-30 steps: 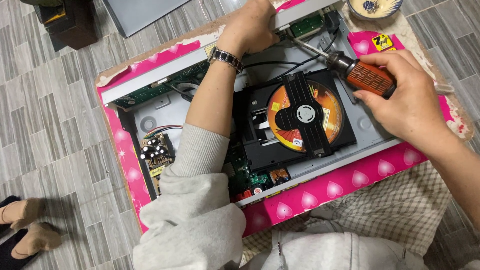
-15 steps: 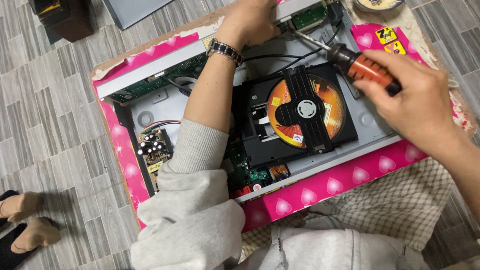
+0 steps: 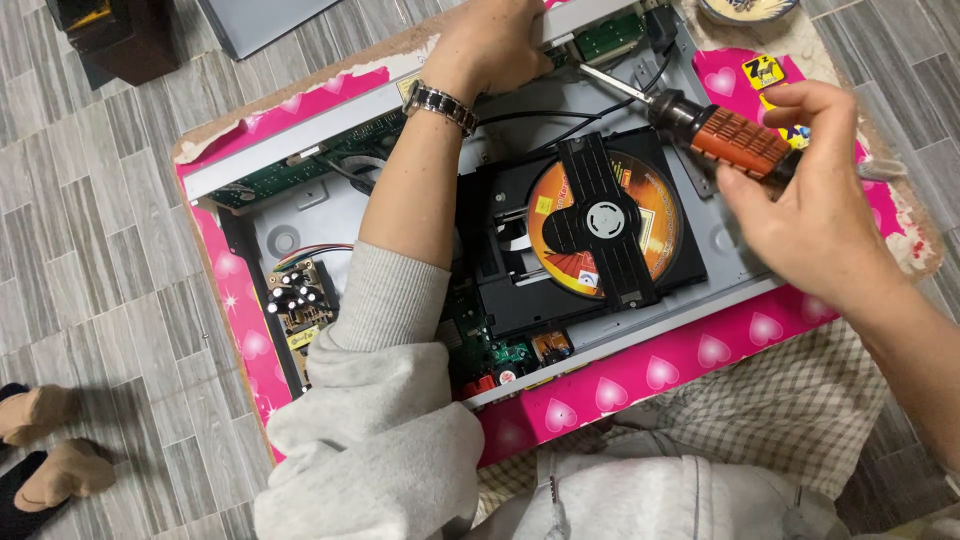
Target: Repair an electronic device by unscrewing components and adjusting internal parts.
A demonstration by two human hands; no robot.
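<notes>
The right hand (image 3: 815, 215) holds a screwdriver (image 3: 700, 125) by its orange ribbed handle, with the fingers closed around the end of the handle and the thumb on top. The metal shaft of the screwdriver goes up and to the left, and its tip reaches the far edge of the opened disc player (image 3: 500, 250), just beside the left hand (image 3: 500, 40). The left hand lies on the far wall of the player, near a small green circuit board (image 3: 610, 35); the fingers are bent over the edge, but I cannot tell if they grip something or only press there. On the left wrist there is a wristwatch (image 3: 440, 103) with a metal band, and the grey sleeve (image 3: 385, 400) is pushed up on the forearm. The player lies without its cover on a pink board with hearts (image 3: 650, 375), which is on a grey tiled floor (image 3: 90, 230). In the middle of the player is the black disc tray (image 3: 590, 225) with an orange disc (image 3: 655, 215) under a black clamp bar. On the left side of the case is a power board with black capacitors (image 3: 300, 305). At the near edge is another green board (image 3: 495, 355).
</notes>
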